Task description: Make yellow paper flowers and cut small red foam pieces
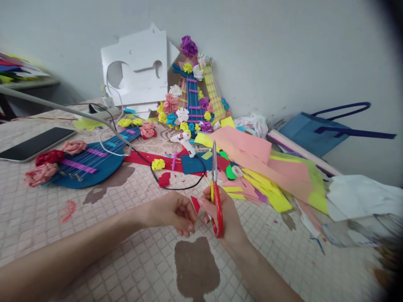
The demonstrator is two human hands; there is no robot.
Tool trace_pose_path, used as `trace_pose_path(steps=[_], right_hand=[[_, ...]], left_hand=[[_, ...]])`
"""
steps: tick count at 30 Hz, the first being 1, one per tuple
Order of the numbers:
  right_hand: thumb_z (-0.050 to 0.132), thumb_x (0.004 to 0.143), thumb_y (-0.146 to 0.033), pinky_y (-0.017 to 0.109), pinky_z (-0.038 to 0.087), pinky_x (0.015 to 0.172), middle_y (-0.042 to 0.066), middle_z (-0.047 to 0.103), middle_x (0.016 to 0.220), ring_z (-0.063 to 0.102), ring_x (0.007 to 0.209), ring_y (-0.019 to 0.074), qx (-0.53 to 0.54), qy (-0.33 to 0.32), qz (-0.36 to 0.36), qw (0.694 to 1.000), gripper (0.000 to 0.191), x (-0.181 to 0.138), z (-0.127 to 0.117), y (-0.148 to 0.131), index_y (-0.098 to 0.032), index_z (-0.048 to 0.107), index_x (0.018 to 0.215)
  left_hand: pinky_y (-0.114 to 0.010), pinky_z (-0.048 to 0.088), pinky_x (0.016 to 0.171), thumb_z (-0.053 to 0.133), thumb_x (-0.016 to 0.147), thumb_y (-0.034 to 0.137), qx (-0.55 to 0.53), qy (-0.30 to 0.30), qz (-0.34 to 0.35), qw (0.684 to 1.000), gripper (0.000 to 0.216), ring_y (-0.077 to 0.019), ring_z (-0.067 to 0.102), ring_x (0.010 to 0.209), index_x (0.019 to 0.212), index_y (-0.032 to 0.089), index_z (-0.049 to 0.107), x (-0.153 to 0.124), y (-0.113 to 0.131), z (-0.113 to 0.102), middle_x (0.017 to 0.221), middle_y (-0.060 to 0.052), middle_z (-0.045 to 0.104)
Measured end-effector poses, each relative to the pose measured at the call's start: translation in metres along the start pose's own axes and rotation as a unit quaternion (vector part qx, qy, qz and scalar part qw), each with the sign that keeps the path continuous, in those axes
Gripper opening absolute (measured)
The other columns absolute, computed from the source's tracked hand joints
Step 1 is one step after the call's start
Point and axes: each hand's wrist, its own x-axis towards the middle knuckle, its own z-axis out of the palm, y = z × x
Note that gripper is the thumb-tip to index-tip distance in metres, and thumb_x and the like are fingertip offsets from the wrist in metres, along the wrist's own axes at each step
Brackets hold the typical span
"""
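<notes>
**2 hands, 1 red scrap, scissors upright**

Head view: the left hand (174, 214) is curled, its fingertips pinching a small red paper piece (195, 204) that sits in the narrow space between the 2 hands, touching both. The right hand (225, 214) is closed around the red handles of a pair of scissors (215, 188), whose blades are together and point straight up, away from the person. The red piece lies just left of the scissor handles, low against the right thumb.

Both hands hover above the tiled tablecloth (132, 260), near its front edge. Beyond them, a white glue gun (185, 142) rests on red and blue sheets, its black cord looping toward the hands. To the right spreads a pile of pink and yellow paper sheets (267, 167). At left lies a blue paper guitar (91, 161) with crepe flowers, and a phone (34, 144) beside it.
</notes>
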Motion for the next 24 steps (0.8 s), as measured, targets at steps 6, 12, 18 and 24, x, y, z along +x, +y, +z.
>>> trace_pose_path(steps=[6,12,18,24], right_hand=[[0.066,0.072,-0.026,0.018,0.038,0.039,-0.006,0.050,0.068,0.041,0.043,0.0051,-0.010,-0.007,-0.005,1.000,0.023,-0.002,-0.002,0.002,-0.021,0.047,0.084],[0.066,0.075,-0.039,0.019,0.037,0.038,-0.008,0.045,0.060,0.036,0.039,0.0047,-0.016,-0.078,-0.008,0.997,0.026,-0.003,-0.004,-0.004,-0.020,0.050,0.083],[0.071,0.068,-0.035,0.019,0.034,0.036,-0.008,0.048,0.061,0.037,0.039,0.0046,-0.080,-0.083,0.013,0.993,0.030,0.000,-0.006,-0.007,-0.020,0.049,0.081],[0.066,0.067,-0.026,0.021,0.034,0.038,-0.008,0.047,0.059,0.040,0.042,0.0075,-0.131,-0.062,-0.001,0.989,0.022,0.001,-0.001,-0.004,-0.021,0.047,0.076]], left_hand=[[-0.023,0.049,0.060,0.069,0.073,0.045,0.018,0.113,0.081,0.990,0.034,-0.0101,0.061,0.060,0.076,0.014,0.057,-0.002,0.009,-0.002,0.067,0.000,0.065],[-0.023,0.046,0.058,0.066,0.076,0.042,0.055,0.109,0.079,0.989,0.030,-0.0104,0.059,0.057,0.072,0.014,0.057,-0.007,0.016,-0.010,0.063,0.001,0.063],[-0.022,0.046,0.057,0.064,0.078,0.038,0.121,0.099,0.083,0.984,0.026,-0.0105,0.058,0.057,0.071,0.014,0.058,-0.010,0.017,-0.011,0.059,0.001,0.061],[-0.022,0.048,0.059,0.064,0.078,0.041,0.116,0.100,0.096,0.983,0.028,-0.0107,0.059,0.060,0.075,0.013,0.059,-0.008,0.013,-0.011,0.065,-0.001,0.063]])
